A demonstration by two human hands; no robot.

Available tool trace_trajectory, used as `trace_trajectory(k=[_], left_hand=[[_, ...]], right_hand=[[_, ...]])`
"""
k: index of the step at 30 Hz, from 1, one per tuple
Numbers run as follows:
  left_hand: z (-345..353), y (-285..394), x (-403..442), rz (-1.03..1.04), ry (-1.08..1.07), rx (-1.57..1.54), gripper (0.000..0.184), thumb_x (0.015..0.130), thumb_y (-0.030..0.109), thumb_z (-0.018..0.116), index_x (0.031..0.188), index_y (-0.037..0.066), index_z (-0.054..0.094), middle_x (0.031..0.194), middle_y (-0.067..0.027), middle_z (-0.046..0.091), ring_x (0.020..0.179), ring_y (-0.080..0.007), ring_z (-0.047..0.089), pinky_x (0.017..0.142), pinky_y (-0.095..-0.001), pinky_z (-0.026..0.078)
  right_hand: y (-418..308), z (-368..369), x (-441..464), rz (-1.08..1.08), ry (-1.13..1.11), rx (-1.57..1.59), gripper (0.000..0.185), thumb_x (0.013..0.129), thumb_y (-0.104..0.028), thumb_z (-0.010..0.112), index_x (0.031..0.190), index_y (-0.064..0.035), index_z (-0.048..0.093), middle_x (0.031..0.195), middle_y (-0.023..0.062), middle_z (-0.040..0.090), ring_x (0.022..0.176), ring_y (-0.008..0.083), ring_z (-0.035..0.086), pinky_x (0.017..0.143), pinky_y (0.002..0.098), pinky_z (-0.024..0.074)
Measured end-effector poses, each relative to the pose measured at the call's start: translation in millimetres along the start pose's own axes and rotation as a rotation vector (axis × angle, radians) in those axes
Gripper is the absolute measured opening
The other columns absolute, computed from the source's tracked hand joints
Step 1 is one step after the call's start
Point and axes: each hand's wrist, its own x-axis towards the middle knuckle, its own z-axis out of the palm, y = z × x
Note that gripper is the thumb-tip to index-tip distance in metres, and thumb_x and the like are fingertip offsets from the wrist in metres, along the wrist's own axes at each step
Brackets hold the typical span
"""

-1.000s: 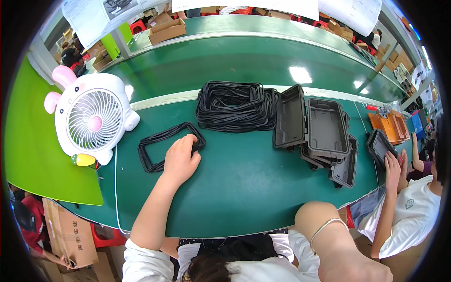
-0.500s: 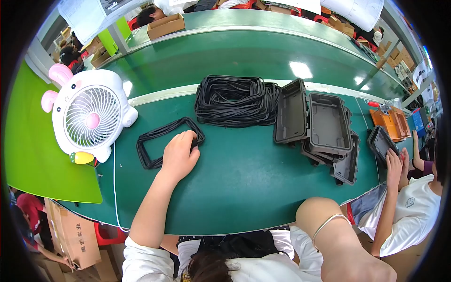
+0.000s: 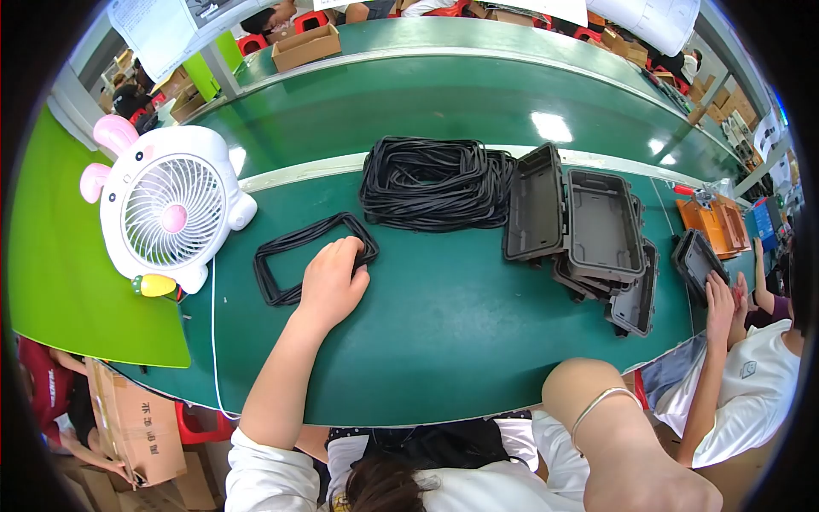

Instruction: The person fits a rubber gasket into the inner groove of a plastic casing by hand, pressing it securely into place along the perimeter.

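Observation:
My left hand lies over the right end of a small stack of black rectangular rubber gaskets, its fingers curled on the near right corner. These gaskets rest flat on the green table. Behind them is a larger tangled pile of similar black gaskets. My right arm, with a metal bangle, is bent up close to the camera at the bottom right; the right hand is mostly cut off and its fingers do not show. Nearest to that arm are dark grey plastic cases, stacked with lids open.
A white rabbit-shaped fan stands at left on a bright green board, its white cable crossing the table. At right, a co-worker's hands hold another dark case beside an orange fixture. An open carton sits at the back.
The whole view has shifted slightly to the right. My left hand stays on the gaskets, and my right arm keeps its bent pose.

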Motion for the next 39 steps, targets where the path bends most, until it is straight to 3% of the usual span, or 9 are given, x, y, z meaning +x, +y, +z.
trace_trajectory(k=[17,21,27,39], left_hand=[[0.4,-0.8,0.4,0.007,0.002,0.011,0.022,0.077,0.006,0.06,0.098,0.002,0.053,0.089,-0.012,0.06,0.086,-0.0306,0.058,0.075,-0.041,0.047],[1.2,-1.6,-0.3,0.025,0.022,0.005,0.022,0.077,0.006,0.061,0.097,0.002,0.053,0.089,-0.0119,0.06,0.086,-0.0304,0.058,0.074,-0.041,0.047],[-0.6,-0.7,0.0,-0.005,-0.018,-0.018,0.024,0.078,0.006,0.061,0.099,0.001,0.053,0.091,-0.0166,0.061,0.089,-0.0348,0.059,0.077,-0.0427,0.047],[-0.9,-0.4,0.1,-0.011,-0.018,-0.017,0.024,0.078,0.007,0.061,0.1,0.001,0.053,0.092,-0.017,0.061,0.088,-0.0351,0.059,0.077,-0.0427,0.047]], right_hand=[[1.9,-4.3,2.9,0.039,0.006,-0.029,0.011,0.075,0.0,0.055,0.065,-0.0026,0.059,0.057,0.0089,0.051,0.048,0.0214,0.053,0.039,0.0365,0.0416],[1.3,3.4,-0.7,-0.128,-0.063,-0.178,0.012,0.075,0.0,0.055,0.064,-0.0032,0.058,0.056,0.0084,0.051,0.047,0.0203,0.053,0.037,0.0357,0.0401],[-1.5,1.3,0.2,0.025,0.013,0.007,0.013,0.076,0.0,0.054,0.064,-0.0033,0.058,0.056,0.0082,0.051,0.047,0.0197,0.052,0.037,0.0353,0.0393],[-2.2,3.4,-0.8,-0.02,-0.024,0.027,0.004,0.074,0.003,0.059,0.074,0.0003,0.062,0.064,0.009,0.056,0.053,0.0208,0.056,0.045,0.038,0.0477]])
